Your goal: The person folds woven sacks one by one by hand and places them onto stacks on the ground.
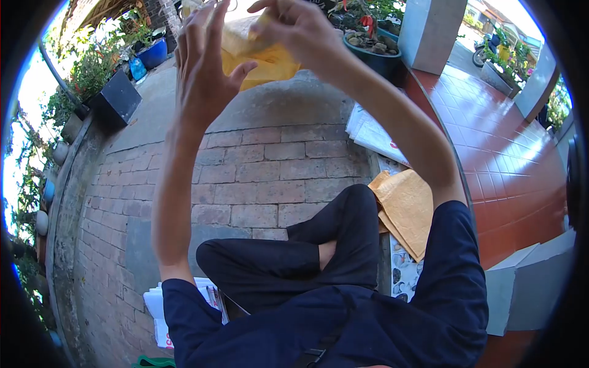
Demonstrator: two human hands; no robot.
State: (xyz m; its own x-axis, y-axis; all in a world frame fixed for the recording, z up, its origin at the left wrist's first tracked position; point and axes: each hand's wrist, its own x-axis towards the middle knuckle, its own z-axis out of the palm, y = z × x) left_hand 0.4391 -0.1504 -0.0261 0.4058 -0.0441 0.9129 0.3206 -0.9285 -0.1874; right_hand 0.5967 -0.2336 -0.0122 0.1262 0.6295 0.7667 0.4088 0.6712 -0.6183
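Note:
Raised high at the top, my left hand [205, 67] has its fingers stretched out and its thumb apart. Beside it, my right hand [297, 30] is bent over a creased yellow sheet [268, 66], its fingertips curled and slightly blurred at the upper edge. The sheet hangs between the two hands, paler toward the top and partly covered by them. A pile of tan-yellow folded sheets [405, 205] lies by my knee, under my right arm.
White folded sheets [374, 135] lie beyond the yellow pile, and another white stack [161, 313] sits by my left elbow. Brick paving [254, 172] spreads ahead. A red tiled step [491, 153] rises at right, with a grey box [534, 282]. Potted plants [368, 46] stand beyond.

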